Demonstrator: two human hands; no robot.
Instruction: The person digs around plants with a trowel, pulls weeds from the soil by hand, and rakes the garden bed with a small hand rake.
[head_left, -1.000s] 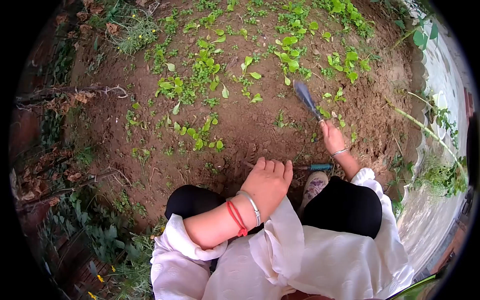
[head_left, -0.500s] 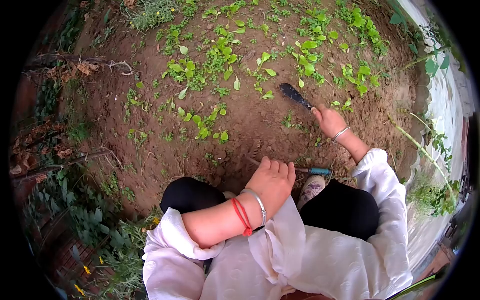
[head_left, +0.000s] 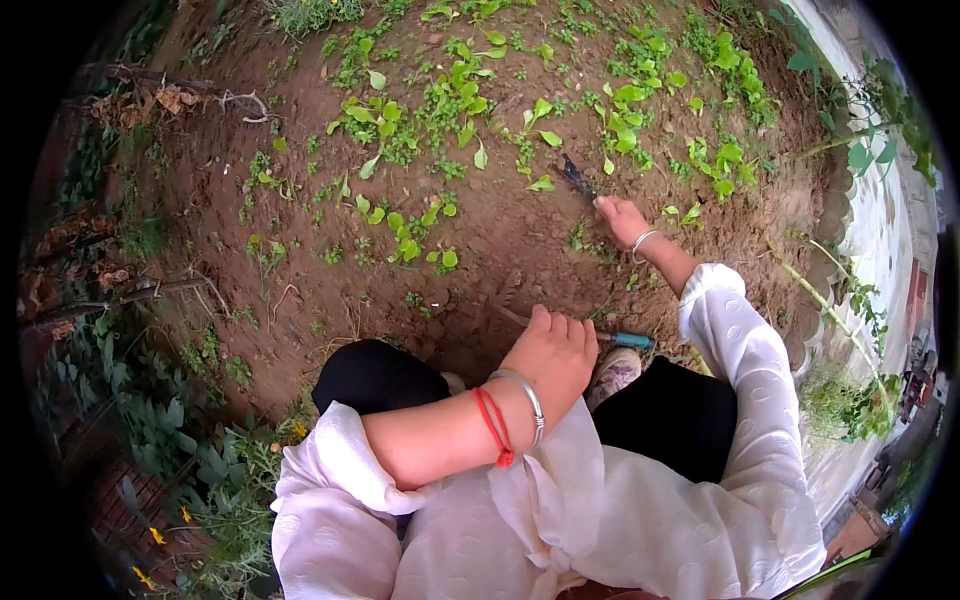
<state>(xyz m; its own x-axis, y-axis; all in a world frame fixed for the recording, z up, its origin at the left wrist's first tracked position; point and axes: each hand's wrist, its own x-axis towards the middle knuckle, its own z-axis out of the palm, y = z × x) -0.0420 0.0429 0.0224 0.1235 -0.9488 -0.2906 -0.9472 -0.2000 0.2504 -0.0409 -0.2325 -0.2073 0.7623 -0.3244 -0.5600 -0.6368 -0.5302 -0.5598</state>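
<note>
My right hand (head_left: 622,220) is closed round the handle of a dark-bladed trowel (head_left: 577,178), whose blade points up and left at the soil among green seedlings (head_left: 622,125). Near my knees, my left hand (head_left: 550,350) rests with its back up, fingers together and bent down. Beneath it lies a thin tool with a teal handle (head_left: 632,341), its handle sticking out to the right and a thin end to the left. The left palm is hidden, so whether it grips that tool cannot be made out.
Brown soil (head_left: 300,230) with small plants spreads ahead. Dry branches (head_left: 180,95) and leafy plants (head_left: 150,420) stand at the left. A pale concrete edge (head_left: 880,240) with a green stalk (head_left: 835,315) runs along the right. My shoe (head_left: 613,374) is beside the teal handle.
My right hand has moved left with the trowel, whose blade now looks narrower and turned edge-on. The view has shifted slightly; my left hand stays over the teal-handled tool.
</note>
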